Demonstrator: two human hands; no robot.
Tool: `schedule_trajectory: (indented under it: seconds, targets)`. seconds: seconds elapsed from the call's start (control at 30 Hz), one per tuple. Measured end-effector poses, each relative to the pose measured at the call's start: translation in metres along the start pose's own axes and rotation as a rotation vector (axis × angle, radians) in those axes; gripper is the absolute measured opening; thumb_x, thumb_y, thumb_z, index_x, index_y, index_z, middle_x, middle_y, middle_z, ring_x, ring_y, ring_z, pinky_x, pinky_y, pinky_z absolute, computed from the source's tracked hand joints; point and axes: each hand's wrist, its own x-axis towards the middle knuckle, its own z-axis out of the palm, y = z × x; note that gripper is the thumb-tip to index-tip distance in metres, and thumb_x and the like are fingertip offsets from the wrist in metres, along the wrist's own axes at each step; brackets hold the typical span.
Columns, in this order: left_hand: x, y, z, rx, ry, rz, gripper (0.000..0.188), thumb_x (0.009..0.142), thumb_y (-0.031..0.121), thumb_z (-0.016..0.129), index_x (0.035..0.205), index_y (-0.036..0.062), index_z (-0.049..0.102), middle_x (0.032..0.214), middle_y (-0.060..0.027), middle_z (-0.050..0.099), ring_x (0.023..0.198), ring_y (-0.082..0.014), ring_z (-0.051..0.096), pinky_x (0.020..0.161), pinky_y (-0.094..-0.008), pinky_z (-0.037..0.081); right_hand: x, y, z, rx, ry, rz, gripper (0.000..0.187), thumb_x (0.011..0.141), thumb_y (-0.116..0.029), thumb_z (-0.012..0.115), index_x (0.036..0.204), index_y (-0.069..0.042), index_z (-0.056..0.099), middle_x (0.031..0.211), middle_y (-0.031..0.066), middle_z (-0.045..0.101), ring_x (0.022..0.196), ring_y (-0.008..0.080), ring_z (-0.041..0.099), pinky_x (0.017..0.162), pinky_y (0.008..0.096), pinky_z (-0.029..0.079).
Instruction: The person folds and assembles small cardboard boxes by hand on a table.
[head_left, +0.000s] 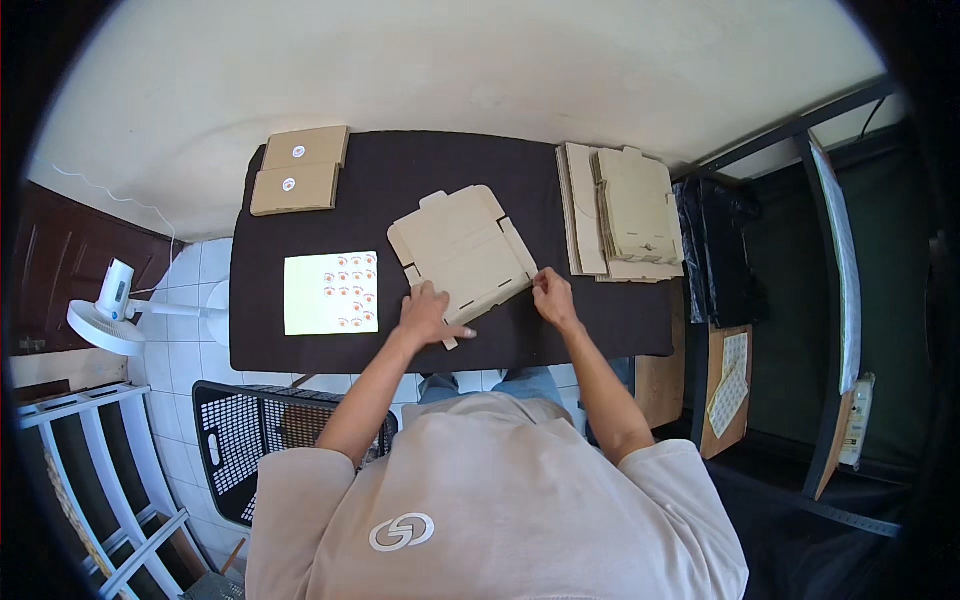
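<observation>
A flat brown cardboard mailer box (465,245), partly folded, lies at an angle on the black-covered table in front of me. Its near edge has a folded-up strip with slots, and small flaps stick out at its sides. My left hand (426,316) rests on the near left corner, fingers spread over the board and thumb stretched out along the near edge. At the near right corner, my right hand (553,298) is closed, fingertips pinching the box's side flap; the fingers partly hide that flap.
A sticker sheet (310,300) lies left of the box. Two closed boxes with round stickers (300,190) sit at the far left. Stacked flat cardboard boxes (635,205) stand at the right. A black crate (235,440) and a white fan (105,325) are beyond the table's left side.
</observation>
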Motion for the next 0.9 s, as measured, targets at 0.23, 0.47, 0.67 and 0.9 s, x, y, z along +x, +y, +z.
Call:
schedule_trajectory:
  seconds: [0.23,0.47,0.67,0.9]
  targets:
    - [0.019,-0.026,0.041,-0.418,0.317,0.360,0.018,0.083,0.011,0.072,0.097,0.0016,0.066,0.107,-0.0201,0.063,0.100,-0.0338,0.061,0.089,-0.0419,0.049,-0.010,-0.009,0.020,0.346,0.346,0.157,0.016,0.086,-0.002,0.055,0.099,0.001,0.064,0.088,0.0191,0.068,0.079,0.0325,0.069,0.075,0.0404,0.055]
    - [0.028,-0.036,0.018,-0.081,0.489,0.087,0.032,0.079,0.020,0.080,0.098,0.0045,0.060,0.101,-0.0152,0.056,0.105,-0.0350,0.054,0.087,-0.0466,0.046,-0.026,-0.037,0.046,-0.427,-0.013,-0.442,0.054,0.095,-0.037,0.057,0.131,0.003,0.053,0.137,0.0277,0.051,0.132,0.0439,0.045,0.110,0.0528,0.035]
    - [0.033,-0.033,0.004,-0.136,0.451,-0.077,0.052,0.072,0.031,0.086,0.110,0.0117,0.057,0.120,-0.0139,0.047,0.114,-0.0355,0.048,0.090,-0.0521,0.043,-0.072,-0.094,0.078,-0.354,-0.334,-0.546,0.077,0.095,-0.055,0.049,0.136,0.010,0.045,0.146,0.0329,0.037,0.142,0.0465,0.028,0.117,0.0559,0.022]
    - [0.044,-0.071,-0.010,-0.715,0.563,-0.043,0.024,0.081,0.012,0.074,0.099,0.0048,0.061,0.085,-0.0116,0.059,0.077,-0.0271,0.058,0.070,-0.0368,0.049,-0.056,-0.129,0.062,0.225,-0.033,-0.505,0.022,0.089,-0.024,0.065,0.088,-0.002,0.066,0.079,0.0180,0.065,0.075,0.0391,0.063,0.071,0.0484,0.050]
